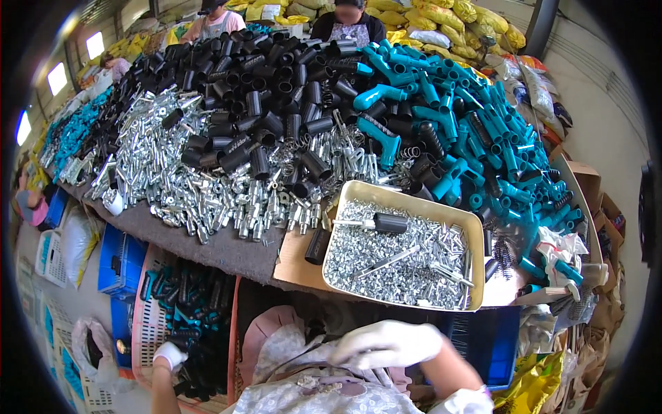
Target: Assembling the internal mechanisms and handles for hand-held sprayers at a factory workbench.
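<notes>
My left hand, in a white glove, reaches down to the side of a pink slatted crate. Inside lie several assembled teal and black handle-like parts. The glove sits beside dark parts, and its fingers are mostly hidden, so whether it grips one cannot be told. My right hand, also gloved in white, hovers above my patterned apron with fingers reaching left and nothing visible in them. Ahead of it, a cream metal tray contains small silver fittings, with a black sleeve on a metal rod lying on top.
Black tubes, silver metal pins and teal plastic housings are heaped across the table. Springs lie right of the tray. Blue crates stand at left. Two people work across the heap, before stacked yellow sacks.
</notes>
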Demonstrator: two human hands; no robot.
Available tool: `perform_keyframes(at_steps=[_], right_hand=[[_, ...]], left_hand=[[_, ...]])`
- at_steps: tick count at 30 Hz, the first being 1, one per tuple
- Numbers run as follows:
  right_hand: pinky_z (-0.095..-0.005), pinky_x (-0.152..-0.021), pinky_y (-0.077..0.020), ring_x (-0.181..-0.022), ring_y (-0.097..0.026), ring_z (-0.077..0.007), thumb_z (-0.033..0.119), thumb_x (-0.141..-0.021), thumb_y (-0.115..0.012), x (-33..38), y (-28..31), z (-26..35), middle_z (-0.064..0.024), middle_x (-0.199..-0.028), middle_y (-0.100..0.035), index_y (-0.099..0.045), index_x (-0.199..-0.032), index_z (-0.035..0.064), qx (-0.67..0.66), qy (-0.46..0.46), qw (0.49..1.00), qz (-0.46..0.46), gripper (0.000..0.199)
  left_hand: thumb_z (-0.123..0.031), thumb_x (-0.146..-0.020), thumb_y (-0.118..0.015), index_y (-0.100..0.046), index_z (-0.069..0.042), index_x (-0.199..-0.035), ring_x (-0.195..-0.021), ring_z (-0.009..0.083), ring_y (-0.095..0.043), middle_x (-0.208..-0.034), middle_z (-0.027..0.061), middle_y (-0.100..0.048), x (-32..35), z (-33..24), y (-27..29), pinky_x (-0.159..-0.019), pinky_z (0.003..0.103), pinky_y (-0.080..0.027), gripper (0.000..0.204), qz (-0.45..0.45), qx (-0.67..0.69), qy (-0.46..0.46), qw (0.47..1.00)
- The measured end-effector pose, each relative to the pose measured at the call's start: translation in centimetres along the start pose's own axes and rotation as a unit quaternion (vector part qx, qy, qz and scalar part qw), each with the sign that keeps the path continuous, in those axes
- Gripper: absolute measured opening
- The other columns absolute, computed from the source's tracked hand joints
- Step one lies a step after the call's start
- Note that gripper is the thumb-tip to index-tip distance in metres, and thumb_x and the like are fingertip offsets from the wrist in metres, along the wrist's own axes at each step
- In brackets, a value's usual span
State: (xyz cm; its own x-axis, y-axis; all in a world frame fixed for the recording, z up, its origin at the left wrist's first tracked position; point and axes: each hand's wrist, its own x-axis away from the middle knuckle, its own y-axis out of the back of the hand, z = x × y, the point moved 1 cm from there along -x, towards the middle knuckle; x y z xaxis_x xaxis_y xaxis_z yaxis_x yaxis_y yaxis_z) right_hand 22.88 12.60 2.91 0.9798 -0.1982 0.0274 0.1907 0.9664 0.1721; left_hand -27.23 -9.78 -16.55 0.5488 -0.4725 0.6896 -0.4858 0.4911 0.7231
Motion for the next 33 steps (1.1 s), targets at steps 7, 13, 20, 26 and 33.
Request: perform_keyframes(at_steps=[7,13,20,26,33], right_hand=[[-0.0384,-0.082,-0.0537,-0.087,-0.070,-0.0319,0.021,-0.087,-0.061,-5.1,17.1,5.7,-0.0185,-0.089,-0.071,-0.073,-0.103,0.0023,0.406,-0.079,0.845,-0.339,0.027],[-0.0454,-0.088,-0.0530,-0.101,-0.066,-0.0391,0.029,-0.080,-0.069,-11.5,22.8,-2.1,-0.0223,-0.104,-0.070,-0.067,-0.103,0.0048,0.520,-0.302,0.689,-0.405,0.033],[-0.0474,-0.082,-0.0522,-0.093,-0.068,-0.0382,0.019,-0.080,-0.062,-8.4,22.0,0.9,-0.0206,-0.095,-0.071,-0.065,-0.103,0.0052,0.491,-0.217,0.654,-0.533,0.027],[-0.0389,-0.072,-0.0526,-0.079,-0.067,-0.0325,0.014,-0.083,-0.070,-7.2,12.8,6.9,-0.0152,-0.086,-0.067,-0.064,-0.097,0.0047,0.401,0.007,0.756,-0.518,0.017],[-0.0262,-0.068,-0.0522,-0.074,-0.064,-0.0106,0.009,-0.083,-0.070,-10.8,11.9,6.5,-0.0060,-0.083,-0.066,-0.064,-0.100,-0.0012,0.122,-0.054,0.915,-0.380,0.020]], left_hand=[[-0.028,-0.088,-0.068,-0.072,-0.009,-0.092,-0.076,0.0312,-0.067,-0.087,0.0114,-0.069,14.4,-19.7,15.0,-0.068,0.040,-0.054,0.020,-0.297,0.055,-0.588,0.751],[-0.028,-0.089,-0.067,-0.071,-0.009,-0.101,-0.079,0.0290,-0.068,-0.092,0.0092,-0.069,18.2,-30.5,16.1,-0.067,0.037,-0.055,0.022,-0.336,0.056,-0.673,0.657],[-0.012,-0.093,-0.063,-0.071,-0.001,-0.110,-0.071,0.0119,-0.066,-0.086,0.0057,-0.071,17.2,-32.3,14.8,-0.061,0.023,-0.051,0.022,-0.018,0.420,-0.545,0.725],[-0.022,-0.102,-0.055,-0.050,0.004,-0.137,-0.078,0.0134,-0.063,-0.110,0.0104,-0.066,16.7,-35.3,14.8,-0.063,0.024,-0.053,0.044,0.117,0.637,-0.531,0.546],[-0.016,-0.100,-0.055,-0.054,0.002,-0.120,-0.089,0.0218,-0.066,-0.107,0.0103,-0.063,15.6,-33.9,13.4,-0.072,0.033,-0.057,0.027,0.016,0.775,-0.476,0.417]])
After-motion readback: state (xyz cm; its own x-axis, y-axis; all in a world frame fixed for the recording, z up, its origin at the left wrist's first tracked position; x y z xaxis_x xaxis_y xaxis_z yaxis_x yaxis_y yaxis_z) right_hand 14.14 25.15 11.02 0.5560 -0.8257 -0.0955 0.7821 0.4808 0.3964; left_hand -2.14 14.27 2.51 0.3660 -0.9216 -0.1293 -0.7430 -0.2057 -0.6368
